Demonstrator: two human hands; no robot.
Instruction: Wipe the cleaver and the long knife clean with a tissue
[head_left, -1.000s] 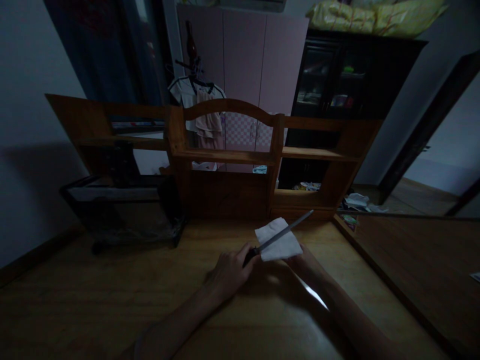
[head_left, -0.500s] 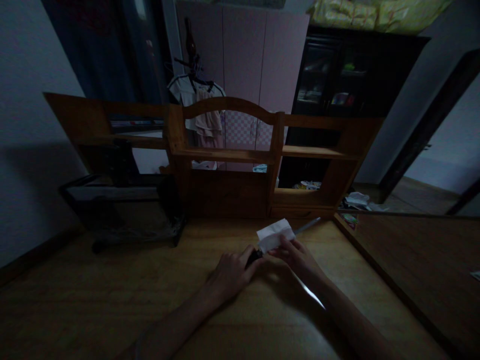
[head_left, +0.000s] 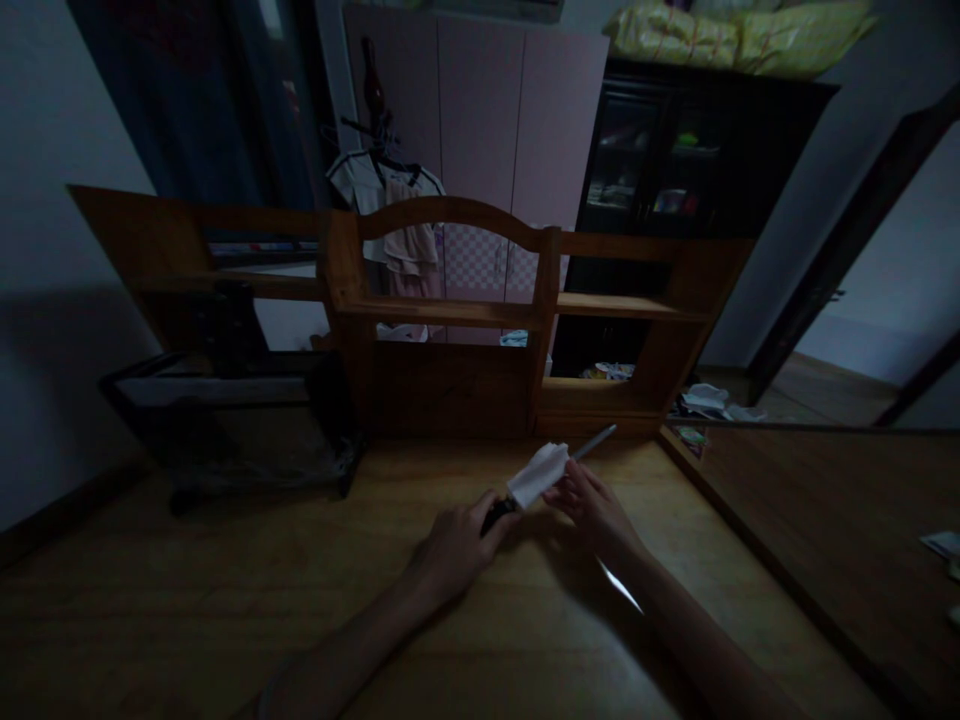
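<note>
Your left hand [head_left: 454, 540] reaches in palm down, fingers closed around the black handle [head_left: 495, 516]; the blade [head_left: 596, 441] points forward and right, above the table [head_left: 420, 640]. Your right hand [head_left: 600, 515] angles inward, fingers bent and nearly closed, pinching the paper [head_left: 538, 474] at its far end. Versus 1.0 s ago, the paper, previously spread flat, now wraps the blade's near part.

The near part of the table [head_left: 360, 610] gives open room on the left, up to the black rack [head_left: 240, 430], which blocks the far left corner. Behind, the wooden shelf unit [head_left: 450, 385] walls off the far edge, its upper openings passable. The raised rim [head_left: 757, 530] bounds the right side.
</note>
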